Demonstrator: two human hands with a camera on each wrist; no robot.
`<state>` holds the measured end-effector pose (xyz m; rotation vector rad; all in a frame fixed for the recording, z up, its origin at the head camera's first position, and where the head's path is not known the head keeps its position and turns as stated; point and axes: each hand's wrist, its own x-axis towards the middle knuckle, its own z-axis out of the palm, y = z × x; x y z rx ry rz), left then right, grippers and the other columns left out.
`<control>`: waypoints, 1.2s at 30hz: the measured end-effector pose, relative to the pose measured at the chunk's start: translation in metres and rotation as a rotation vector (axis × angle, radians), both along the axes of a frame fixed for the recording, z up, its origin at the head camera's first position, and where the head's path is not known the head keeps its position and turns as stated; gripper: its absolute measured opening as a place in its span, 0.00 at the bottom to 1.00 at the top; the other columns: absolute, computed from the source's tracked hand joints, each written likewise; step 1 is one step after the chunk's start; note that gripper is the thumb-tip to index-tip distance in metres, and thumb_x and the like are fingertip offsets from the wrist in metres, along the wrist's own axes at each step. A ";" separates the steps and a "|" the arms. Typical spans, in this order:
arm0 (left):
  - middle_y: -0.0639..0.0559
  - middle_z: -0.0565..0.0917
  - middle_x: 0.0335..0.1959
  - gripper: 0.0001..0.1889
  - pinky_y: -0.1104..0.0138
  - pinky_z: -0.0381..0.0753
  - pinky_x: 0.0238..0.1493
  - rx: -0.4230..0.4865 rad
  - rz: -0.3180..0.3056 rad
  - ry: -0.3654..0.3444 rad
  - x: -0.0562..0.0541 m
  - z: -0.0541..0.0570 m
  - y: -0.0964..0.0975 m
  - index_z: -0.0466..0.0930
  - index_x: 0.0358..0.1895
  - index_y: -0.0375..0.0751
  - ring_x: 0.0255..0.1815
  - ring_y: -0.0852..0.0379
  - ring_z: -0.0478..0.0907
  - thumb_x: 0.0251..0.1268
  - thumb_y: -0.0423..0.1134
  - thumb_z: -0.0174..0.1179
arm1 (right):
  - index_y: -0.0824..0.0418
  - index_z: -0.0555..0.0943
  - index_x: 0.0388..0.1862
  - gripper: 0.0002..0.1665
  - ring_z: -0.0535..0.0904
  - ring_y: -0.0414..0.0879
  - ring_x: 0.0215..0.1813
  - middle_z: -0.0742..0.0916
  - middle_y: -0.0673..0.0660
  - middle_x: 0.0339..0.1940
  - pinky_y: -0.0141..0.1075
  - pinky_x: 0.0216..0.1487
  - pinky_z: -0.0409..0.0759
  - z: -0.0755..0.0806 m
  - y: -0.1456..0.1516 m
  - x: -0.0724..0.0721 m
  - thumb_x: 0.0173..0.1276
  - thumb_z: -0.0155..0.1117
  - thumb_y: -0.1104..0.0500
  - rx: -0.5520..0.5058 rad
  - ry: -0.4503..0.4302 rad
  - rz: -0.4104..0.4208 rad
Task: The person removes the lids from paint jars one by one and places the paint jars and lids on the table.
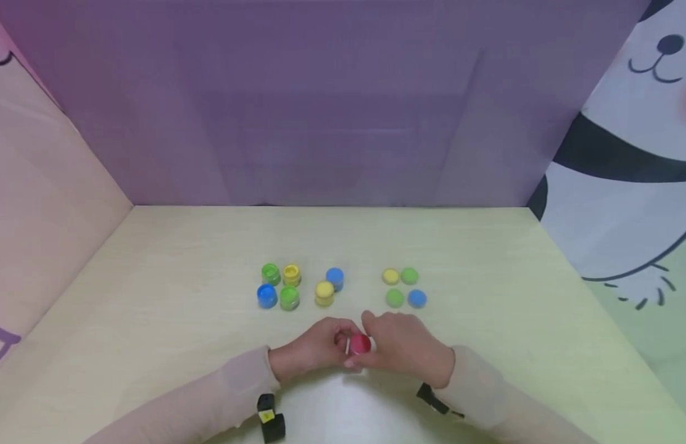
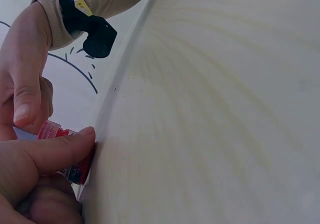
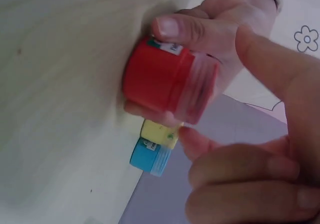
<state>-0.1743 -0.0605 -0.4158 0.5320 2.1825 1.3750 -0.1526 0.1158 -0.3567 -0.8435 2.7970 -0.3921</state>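
My left hand (image 1: 321, 344) holds a small red paint jar (image 1: 359, 344) near the front of the table. In the right wrist view the jar (image 3: 155, 82) lies tilted on its side, the left thumb on its label and fingers beneath. Its translucent threaded-looking end (image 3: 197, 92) faces my right hand (image 3: 250, 179). The right thumb and forefinger are spread around that end with a gap showing, while the other fingers are bent. From the left wrist view, the left thumb (image 2: 65, 151) crosses the red jar (image 2: 49, 129), and the right fingertips hover just above its end.
Farther back on the table (image 1: 182, 246), several uncapped-looking jars, including a blue jar (image 1: 267, 296), stand left. A capped yellow jar (image 1: 324, 293) and blue jar (image 1: 335, 279) stand in the middle. Several loose lids, including a blue lid (image 1: 417, 298), lie right. A purple panel (image 1: 332, 111) rises behind.
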 end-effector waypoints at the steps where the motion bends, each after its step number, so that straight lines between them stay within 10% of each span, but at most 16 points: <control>1: 0.56 0.70 0.19 0.12 0.72 0.64 0.24 -0.007 0.002 0.003 0.000 0.000 0.000 0.82 0.37 0.46 0.22 0.60 0.65 0.50 0.28 0.66 | 0.56 0.69 0.28 0.29 0.59 0.36 0.15 0.67 0.45 0.13 0.28 0.15 0.57 -0.001 -0.001 0.000 0.54 0.66 0.34 0.009 0.001 -0.013; 25: 0.55 0.71 0.19 0.13 0.71 0.65 0.25 0.002 -0.006 -0.016 0.000 0.002 -0.001 0.81 0.38 0.47 0.23 0.59 0.66 0.48 0.32 0.70 | 0.56 0.71 0.33 0.19 0.64 0.38 0.17 0.71 0.46 0.15 0.28 0.18 0.62 -0.003 -0.002 -0.004 0.58 0.68 0.46 0.008 -0.047 0.010; 36: 0.57 0.81 0.34 0.22 0.65 0.69 0.38 0.032 -0.014 -0.078 -0.001 0.002 0.000 0.81 0.49 0.54 0.35 0.58 0.71 0.48 0.36 0.72 | 0.54 0.74 0.46 0.16 0.65 0.36 0.17 0.73 0.42 0.16 0.26 0.23 0.68 -0.001 0.007 -0.009 0.61 0.68 0.54 -0.020 -0.045 0.174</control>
